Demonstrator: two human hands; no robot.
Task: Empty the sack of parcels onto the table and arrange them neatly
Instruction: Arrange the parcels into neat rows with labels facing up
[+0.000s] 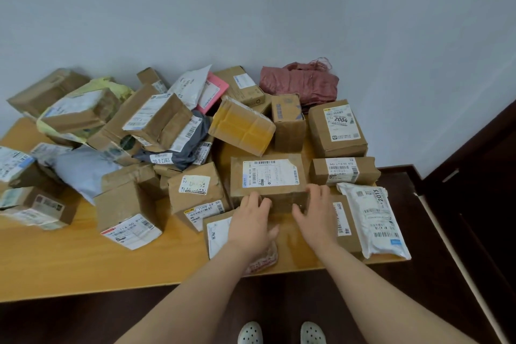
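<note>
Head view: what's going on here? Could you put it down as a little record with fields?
Hands: left hand presses the near face of the labelled cardboard box; right hand grips its near right corner.
Sack: pink woven sack, crumpled at the far right corner of the table.
Pile: parcels jumbled on the left.
Right side: box marked 2004 and white mailer marked 2013 lie apart.

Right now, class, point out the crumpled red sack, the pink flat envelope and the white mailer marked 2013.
Crumpled red sack [300, 84]: head view, middle folds.
Pink flat envelope [220, 86]: head view, right edge.
White mailer marked 2013 [374, 220]: head view, label.
</note>
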